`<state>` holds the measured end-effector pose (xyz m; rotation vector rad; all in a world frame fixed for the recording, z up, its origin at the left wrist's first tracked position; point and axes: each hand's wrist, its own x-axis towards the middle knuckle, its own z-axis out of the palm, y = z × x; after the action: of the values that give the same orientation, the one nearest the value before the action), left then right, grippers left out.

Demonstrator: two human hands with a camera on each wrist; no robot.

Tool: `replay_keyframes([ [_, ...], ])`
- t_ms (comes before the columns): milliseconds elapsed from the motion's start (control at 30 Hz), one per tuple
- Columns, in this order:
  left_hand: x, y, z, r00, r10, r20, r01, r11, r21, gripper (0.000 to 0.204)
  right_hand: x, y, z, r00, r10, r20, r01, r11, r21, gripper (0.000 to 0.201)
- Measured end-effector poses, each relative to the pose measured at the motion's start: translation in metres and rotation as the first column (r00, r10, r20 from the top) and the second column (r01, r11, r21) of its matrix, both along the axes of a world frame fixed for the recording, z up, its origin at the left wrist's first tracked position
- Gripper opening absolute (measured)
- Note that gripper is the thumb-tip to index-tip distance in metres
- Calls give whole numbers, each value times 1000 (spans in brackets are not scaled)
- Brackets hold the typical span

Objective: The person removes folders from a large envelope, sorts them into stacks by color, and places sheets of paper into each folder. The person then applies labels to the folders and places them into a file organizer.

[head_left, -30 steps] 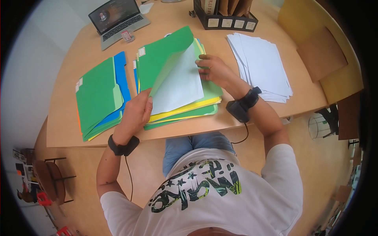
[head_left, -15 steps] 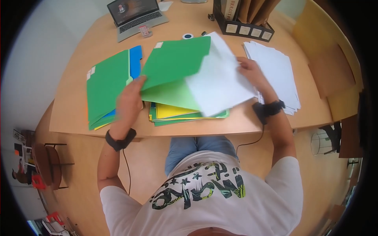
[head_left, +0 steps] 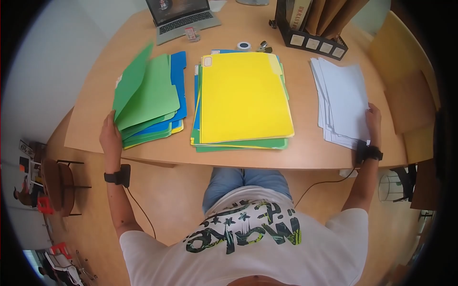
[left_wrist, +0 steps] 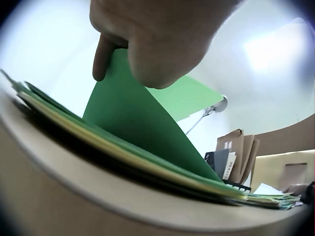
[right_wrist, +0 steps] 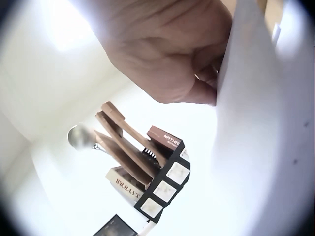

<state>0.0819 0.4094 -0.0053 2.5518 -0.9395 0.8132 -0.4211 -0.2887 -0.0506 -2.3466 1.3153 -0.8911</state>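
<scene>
At the left stack, my left hand (head_left: 110,138) pinches the near edge of a green folder (head_left: 132,81), whose cover stands tilted up over a light green one (head_left: 155,93). In the left wrist view the hand (left_wrist: 162,42) has thumb and fingers on the green folder (left_wrist: 133,113). A yellow folder (head_left: 243,100) tops the middle stack. My right hand (head_left: 373,125) holds the right edge of a white sheet (head_left: 346,97) on the paper pile; in the right wrist view the hand (right_wrist: 162,54) has curled fingers against the white paper (right_wrist: 256,108), which partly hides them.
A laptop (head_left: 183,21) and a small red-and-white item (head_left: 192,34) lie at the back left. Behind the middle stack are a white roll (head_left: 244,46) and small dark objects (head_left: 264,47). A black file holder (head_left: 312,44) stands at the back right.
The green folder left the middle for the left stack with my left hand, uncovering the yellow folder. My right hand carried the white sheet right to the paper pile.
</scene>
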Motion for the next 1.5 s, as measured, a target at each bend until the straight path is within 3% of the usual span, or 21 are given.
replay_keyframes([
  [200, 6, 19, -14, 988, -34, -149, 66, 976, 209, 46, 1, 9, 5, 991, -55, -119, 51, 998, -40, 37],
  [300, 2, 21, -12, 976, -34, -213, 86, 968, 238, 48, 5, 7, 10, 942, -83, -326, 57, 994, -89, 34],
  [400, -2, 18, -7, 990, -31, -139, 75, 942, 327, 49, 11, 13, 8, 968, -147, -205, 40, 891, -453, 32],
  [433, -3, 15, -4, 995, -38, -90, 69, 927, 369, 49, 20, 26, 19, 984, -95, -151, 23, 905, -424, 33],
  [467, -11, 3, 2, 983, -113, -145, 152, 944, 293, 47, 33, 43, 35, 994, -46, -95, 5, 919, -395, 34],
  [500, -27, -15, 10, 962, -191, -195, 231, 949, 212, 45, 44, 51, 45, 992, 126, 24, -119, 976, -182, 34],
  [533, -45, -33, 17, 933, -268, -240, 305, 944, 130, 44, 56, 60, 54, 949, 260, 180, -268, 963, 22, 34],
  [633, -86, -92, 30, 758, -534, -374, 566, 824, -29, 39, 106, 131, 93, 828, 474, 299, -553, 781, 292, 29],
  [800, -124, -168, 27, 662, -641, -389, 731, 667, 144, 59, 178, 179, 86, 687, 684, 246, -712, 566, 415, 29],
  [900, -135, -192, 27, 653, -610, -449, 745, 623, 237, 72, 204, 196, 70, 637, 722, 270, -744, 485, 459, 27],
  [1100, -139, -200, 27, 673, -598, -434, 729, 635, 255, 64, 209, 209, 56, 681, 665, 307, -693, 449, 564, 25],
  [1200, -133, -199, 24, 668, -585, -460, 727, 646, 232, 63, 207, 203, 49, 685, 605, 406, -701, 393, 595, 26],
  [1500, -142, -198, 26, 698, -583, -416, 706, 657, 264, 62, 205, 205, 49, 720, 555, 417, -677, 427, 600, 27],
])
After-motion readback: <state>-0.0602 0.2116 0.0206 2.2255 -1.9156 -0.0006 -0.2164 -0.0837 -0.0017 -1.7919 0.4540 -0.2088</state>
